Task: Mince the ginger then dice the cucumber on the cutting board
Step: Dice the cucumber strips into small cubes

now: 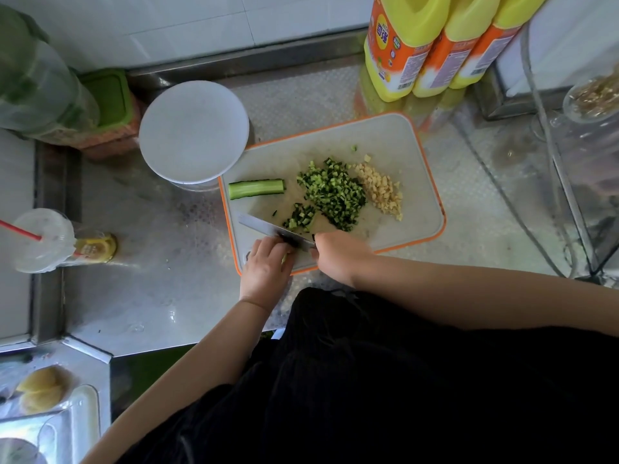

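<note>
On the white, orange-rimmed plastic cutting board [402,142], a pale yellow heap of minced ginger [382,190] lies at right. Beside it sits a pile of green diced cucumber [335,192], and one uncut cucumber strip [256,188] lies flat at far left.

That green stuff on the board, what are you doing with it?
A person is dicing cucumber on the cutting board. The right hand grips the knife, and the left hand holds down a cucumber piece that is mostly hidden. A pile of diced cucumber sits mid-board, minced ginger beside it, and one long cucumber strip waits uncut.
</note>
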A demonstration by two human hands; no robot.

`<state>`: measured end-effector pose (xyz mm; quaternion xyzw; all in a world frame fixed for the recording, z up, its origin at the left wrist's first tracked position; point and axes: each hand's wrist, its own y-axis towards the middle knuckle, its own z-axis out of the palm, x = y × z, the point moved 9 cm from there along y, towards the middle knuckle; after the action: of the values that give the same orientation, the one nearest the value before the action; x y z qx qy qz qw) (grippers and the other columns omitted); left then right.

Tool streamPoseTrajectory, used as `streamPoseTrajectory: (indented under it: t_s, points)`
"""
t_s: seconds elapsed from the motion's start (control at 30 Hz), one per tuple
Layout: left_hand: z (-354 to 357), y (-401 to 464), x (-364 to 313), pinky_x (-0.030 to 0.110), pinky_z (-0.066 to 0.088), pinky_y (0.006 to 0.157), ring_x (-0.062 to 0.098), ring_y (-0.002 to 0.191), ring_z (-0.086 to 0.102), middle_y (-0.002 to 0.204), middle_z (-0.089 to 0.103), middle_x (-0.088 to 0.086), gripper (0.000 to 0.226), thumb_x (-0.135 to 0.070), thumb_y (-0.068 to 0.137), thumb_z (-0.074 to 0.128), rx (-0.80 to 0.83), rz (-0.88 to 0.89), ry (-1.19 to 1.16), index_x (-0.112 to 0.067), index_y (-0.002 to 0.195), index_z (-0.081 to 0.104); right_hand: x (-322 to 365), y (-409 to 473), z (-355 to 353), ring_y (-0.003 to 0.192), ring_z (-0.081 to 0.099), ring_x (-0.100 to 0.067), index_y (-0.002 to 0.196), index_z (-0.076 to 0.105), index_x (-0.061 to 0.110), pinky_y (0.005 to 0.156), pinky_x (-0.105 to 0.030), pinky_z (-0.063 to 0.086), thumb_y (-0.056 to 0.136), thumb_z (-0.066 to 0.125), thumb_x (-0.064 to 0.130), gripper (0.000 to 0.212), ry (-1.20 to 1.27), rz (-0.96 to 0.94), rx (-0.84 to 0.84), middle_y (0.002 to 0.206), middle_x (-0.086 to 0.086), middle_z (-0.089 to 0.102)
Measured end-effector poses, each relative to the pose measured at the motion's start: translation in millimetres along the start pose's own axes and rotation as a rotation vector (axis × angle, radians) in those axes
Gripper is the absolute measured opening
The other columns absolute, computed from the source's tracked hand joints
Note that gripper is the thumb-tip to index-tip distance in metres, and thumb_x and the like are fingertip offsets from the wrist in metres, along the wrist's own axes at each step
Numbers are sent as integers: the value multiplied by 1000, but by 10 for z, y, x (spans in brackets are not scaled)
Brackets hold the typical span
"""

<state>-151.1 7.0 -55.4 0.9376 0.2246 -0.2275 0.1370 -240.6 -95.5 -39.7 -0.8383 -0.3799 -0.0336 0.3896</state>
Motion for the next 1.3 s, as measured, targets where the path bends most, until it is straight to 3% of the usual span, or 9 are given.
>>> streamPoseTrajectory:
  t_s: [0.13, 0.3, 0.5, 0.77, 0.87, 1.0, 1.2, 1.3]
  points:
    - [-20, -10, -14, 44, 53, 71, 33, 85, 55, 95, 63, 10, 21, -21, 88, 54, -3, 37, -1, -5, 90, 68, -92, 12, -84, 82, 53, -29, 95, 54, 10, 64, -32, 36, 98, 46, 34, 25, 114, 36, -31, 88, -7, 55]
    - [-60, -31, 8, 40, 51, 74, 30, 93, 53, 102, 59, 11, 27, -29, 87, 54, 18, 5, -21, -7, 95, 68, -133, -32, -163, 73, 52, -27, 82, 43, 14, 60, -33, 36, 100, 42, 34, 26, 69, 2, -73, 70, 0, 44]
    - [-53, -48, 6, 41, 53, 68, 29, 88, 52, 94, 61, 9, 25, -27, 88, 55, 7, 17, 22, -7, 88, 69, 25, -129, -49, 70, 49, -24, 84, 41, 17, 60, -32, 35, 100, 39, 33, 23, 4, -39, -22, 69, 2, 42]
    - [-31, -53, 14, 40, 52, 69, 28, 85, 52, 91, 64, 7, 26, -28, 88, 55, -10, -7, 10, -6, 86, 70, 77, -82, 29, 74, 52, -27, 100, 54, 12, 62, -31, 40, 98, 43, 17, 13, -68, 6, -19, 89, -7, 58]
    - [-19, -62, 10, 41, 52, 69, 30, 84, 54, 91, 64, 8, 26, -28, 89, 55, -8, 1, 12, -6, 86, 70, 65, -2, 54, 80, 55, -29, 98, 54, 12, 63, -31, 39, 98, 44, 21, 13, -12, 20, -5, 96, -9, 61]
    - [-59, -58, -29, 43, 53, 66, 35, 80, 57, 90, 63, 10, 22, -22, 90, 56, -39, 38, 36, -6, 85, 69, -15, 23, -1, 87, 55, -30, 98, 53, 11, 66, -32, 38, 99, 45, 37, 27, 121, 44, -2, 95, -9, 57]
    - [-59, -158, -20, 41, 51, 78, 34, 96, 55, 102, 61, 13, 29, -31, 88, 57, 2, 47, 40, -5, 97, 69, -98, -81, -91, 74, 52, -25, 84, 44, 13, 61, -32, 36, 100, 42, 36, 28, 89, 8, -46, 72, 0, 46]
    - [-52, -149, 3, 43, 53, 74, 36, 91, 56, 99, 61, 13, 29, -30, 88, 56, 0, 26, 53, -5, 96, 68, -7, -136, -21, 72, 48, -25, 84, 42, 15, 62, -33, 35, 100, 41, 36, 26, 42, -22, -18, 70, 1, 43]
